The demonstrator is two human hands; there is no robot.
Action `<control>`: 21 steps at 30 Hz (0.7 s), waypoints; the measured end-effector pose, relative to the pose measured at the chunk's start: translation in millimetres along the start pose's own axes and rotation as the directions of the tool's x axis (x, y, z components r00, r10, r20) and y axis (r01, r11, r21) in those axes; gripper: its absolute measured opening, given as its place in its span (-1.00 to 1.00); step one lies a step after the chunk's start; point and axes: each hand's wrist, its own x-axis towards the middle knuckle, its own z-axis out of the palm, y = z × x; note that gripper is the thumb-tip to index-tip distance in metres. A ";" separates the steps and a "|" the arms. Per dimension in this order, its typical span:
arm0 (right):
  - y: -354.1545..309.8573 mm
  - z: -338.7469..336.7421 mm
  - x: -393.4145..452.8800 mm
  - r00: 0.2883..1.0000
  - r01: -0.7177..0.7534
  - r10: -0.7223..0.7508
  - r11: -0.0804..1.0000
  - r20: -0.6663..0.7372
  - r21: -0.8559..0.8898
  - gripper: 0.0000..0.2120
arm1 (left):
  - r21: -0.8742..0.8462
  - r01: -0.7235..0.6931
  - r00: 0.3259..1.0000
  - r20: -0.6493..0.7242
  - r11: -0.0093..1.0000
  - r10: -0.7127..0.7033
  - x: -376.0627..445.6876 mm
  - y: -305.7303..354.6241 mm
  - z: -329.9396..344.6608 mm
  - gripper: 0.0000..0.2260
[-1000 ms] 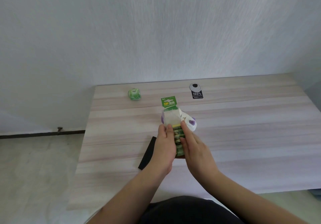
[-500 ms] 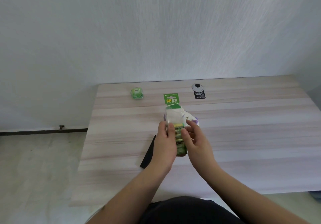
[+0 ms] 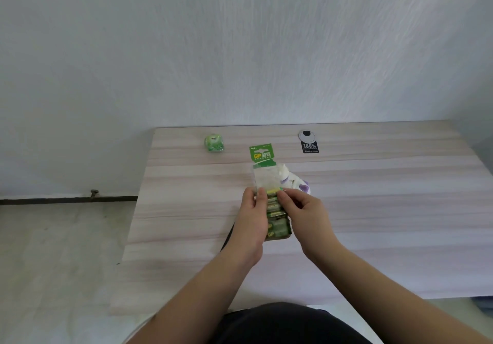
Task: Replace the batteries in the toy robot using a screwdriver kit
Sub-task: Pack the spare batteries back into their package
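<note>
The battery pack (image 3: 269,183) (green GP header card on top, clear blister below) is held above the middle of the counter (image 3: 386,210). The left hand (image 3: 253,218) grips its left edge, fingers (image 3: 261,197) curled round it. The right hand (image 3: 304,213) pinches the topmost battery (image 3: 274,191) in the row at its right end. Just behind the pack, partly hidden by it, the white and purple toy robot (image 3: 296,183) lies on the counter. A black flat item (image 3: 226,238) peeks out under the left wrist. Farther back sit a green packet (image 3: 214,143) to the left and a black tag (image 3: 309,143) reading 100% to the right.
</note>
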 end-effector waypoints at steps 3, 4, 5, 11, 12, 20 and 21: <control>-3.5 -1.5 1.6 0.997 -0.017 0.012 0.997 0.070 0.072 -0.88 | -0.001 0.003 1.000 0.022 1.000 -0.003 3.9 2.7 -10.2 -0.82; -4.0 -2.4 2.9 0.996 -0.025 0.018 0.996 0.085 0.085 -0.88 | 0.020 -0.018 0.999 0.031 1.000 0.017 5.2 3.8 -14.2 -0.81; -4.1 -3.2 4.2 0.995 -0.035 0.025 0.995 0.100 0.093 -0.87 | 0.052 -0.045 0.998 0.040 0.998 0.043 6.0 5.1 -17.7 -0.80; -5.4 1.0 2.6 0.985 -0.100 0.074 0.982 0.157 0.162 -0.83 | 0.173 -0.139 0.989 0.069 0.975 0.129 3.3 14.5 -35.7 -0.75; -5.5 3.5 2.1 0.989 -0.083 0.063 0.985 0.132 0.150 -0.80 | 0.191 -0.153 0.988 0.061 0.970 0.143 3.3 15.1 -37.8 -0.75; -14.5 32.6 -10.0 0.977 0.159 -0.176 0.978 -0.122 -0.138 -0.82 | 0.233 -0.184 0.976 -0.076 0.955 0.206 6.3 11.2 -48.7 -0.79; -15.1 36.1 -11.6 0.975 0.164 -0.184 0.975 -0.126 -0.153 -0.86 | 0.229 -0.183 0.975 -0.084 0.956 0.207 6.6 11.5 -50.7 -0.79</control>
